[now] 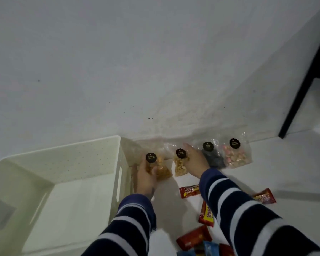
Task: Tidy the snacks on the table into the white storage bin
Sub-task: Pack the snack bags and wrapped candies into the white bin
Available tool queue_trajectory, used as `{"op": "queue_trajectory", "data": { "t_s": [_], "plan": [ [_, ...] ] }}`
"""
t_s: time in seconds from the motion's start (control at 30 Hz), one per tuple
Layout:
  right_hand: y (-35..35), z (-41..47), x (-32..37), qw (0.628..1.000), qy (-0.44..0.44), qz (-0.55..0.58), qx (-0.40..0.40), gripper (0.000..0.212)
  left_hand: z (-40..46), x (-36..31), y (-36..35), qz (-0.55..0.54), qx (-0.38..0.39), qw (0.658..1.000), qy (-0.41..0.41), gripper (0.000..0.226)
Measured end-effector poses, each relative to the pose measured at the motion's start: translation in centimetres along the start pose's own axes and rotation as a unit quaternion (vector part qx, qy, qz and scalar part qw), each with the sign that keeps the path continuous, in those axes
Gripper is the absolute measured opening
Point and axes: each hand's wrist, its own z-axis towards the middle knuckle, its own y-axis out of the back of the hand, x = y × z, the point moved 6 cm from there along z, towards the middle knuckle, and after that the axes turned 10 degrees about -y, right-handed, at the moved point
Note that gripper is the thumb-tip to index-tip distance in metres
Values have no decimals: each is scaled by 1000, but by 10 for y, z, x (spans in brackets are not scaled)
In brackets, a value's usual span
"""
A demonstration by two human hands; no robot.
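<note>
The white storage bin [67,163] stands at the left and looks empty inside. My left hand [145,179] grips a clear bag of orange-brown snacks [160,168] with a black round label, right beside the bin's right wall. With straight fingers, my right hand [194,159] lies against a second bag of pale snacks [179,165]. Two more clear bags lean at the wall: one dark [211,156], one with pink and tan pieces [236,156].
Red wrapped bars lie on the white table: one [188,191] below the bags, one [265,196] to the right, one [207,215] under my right sleeve. More red and blue packets [196,239] sit at the bottom edge. A black furniture leg [299,89] stands far right.
</note>
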Motion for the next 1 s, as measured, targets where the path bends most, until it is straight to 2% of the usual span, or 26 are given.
{"op": "queue_trajectory", "data": {
  "t_s": [0.17,0.3,0.4,0.6,0.83,1.0],
  "plan": [
    [-4,13,-7,995,4,-37,-93,67,19,26,-11,-78,9,996,33,87],
    [-6,14,-11,997,-12,6,-73,70,17,34,-10,-132,-10,990,39,92],
    [3,4,-8,998,-25,20,-63,70,7,18,-3,-140,-22,989,41,85],
    [45,-36,20,997,15,50,-63,69,-17,-32,26,22,-30,999,-22,88],
    [112,-99,76,988,58,73,-122,69,-34,-108,75,35,-22,992,-116,80],
    [111,-135,131,985,88,76,-127,69,-38,-123,140,42,-48,988,-142,82]
  ]
}}
